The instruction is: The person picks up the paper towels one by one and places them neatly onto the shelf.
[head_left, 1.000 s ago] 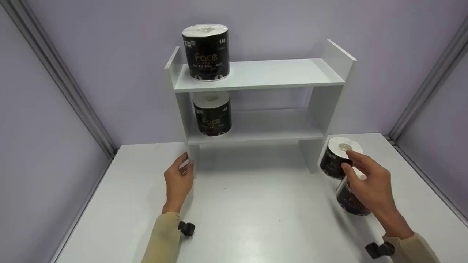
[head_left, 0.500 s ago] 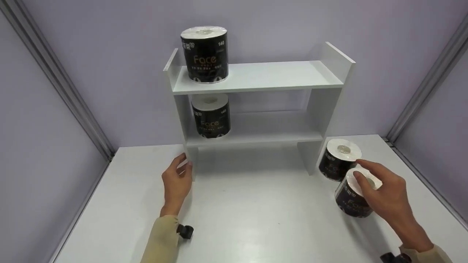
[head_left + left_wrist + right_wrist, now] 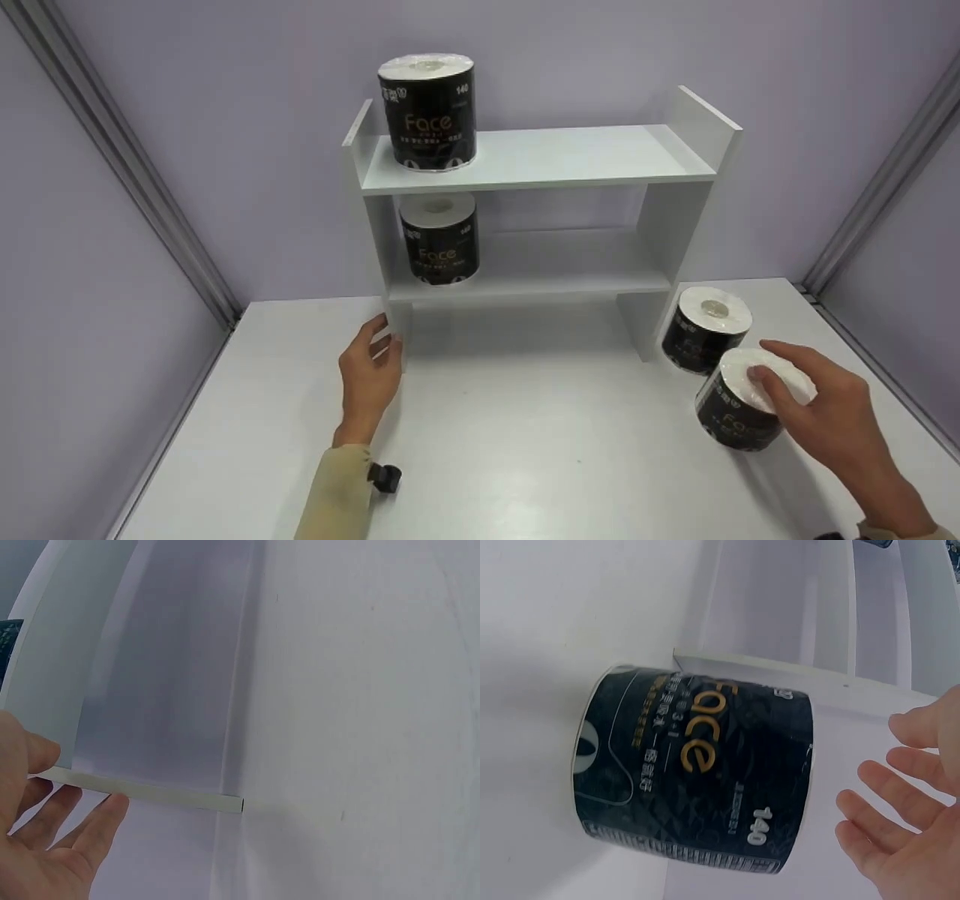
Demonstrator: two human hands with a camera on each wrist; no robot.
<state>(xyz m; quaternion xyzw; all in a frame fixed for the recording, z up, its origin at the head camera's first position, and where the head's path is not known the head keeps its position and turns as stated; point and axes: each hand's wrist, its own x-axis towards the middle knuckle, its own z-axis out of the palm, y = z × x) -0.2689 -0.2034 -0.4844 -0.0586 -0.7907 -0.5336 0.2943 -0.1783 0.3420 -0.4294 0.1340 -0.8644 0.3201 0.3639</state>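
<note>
At the left side of a white shelf unit (image 3: 536,184), my left hand (image 3: 370,379) pinches the side panel near the table. The left wrist view has the thumb on one face of that panel (image 3: 187,797) and the fingers on the other. My right hand (image 3: 832,409) hovers at the top of the nearer toilet paper roll (image 3: 739,412), fingers spread and loosely bent. A gap shows between those fingers and the black-wrapped roll (image 3: 697,769) in the right wrist view. Just behind it another toilet paper roll (image 3: 701,337) stands upright beside the unit.
One more toilet paper roll (image 3: 427,120) is upright at the left end of the top shelf, and another roll (image 3: 442,251) sits below it on the middle shelf. The white table (image 3: 525,450) runs back to a pale lilac wall (image 3: 570,60). Metal corner posts stand left and right.
My right hand has moved right and toward me, away from the rear roll, to the nearer roll. The left hand keeps its place on the panel; the rolls have not moved.
</note>
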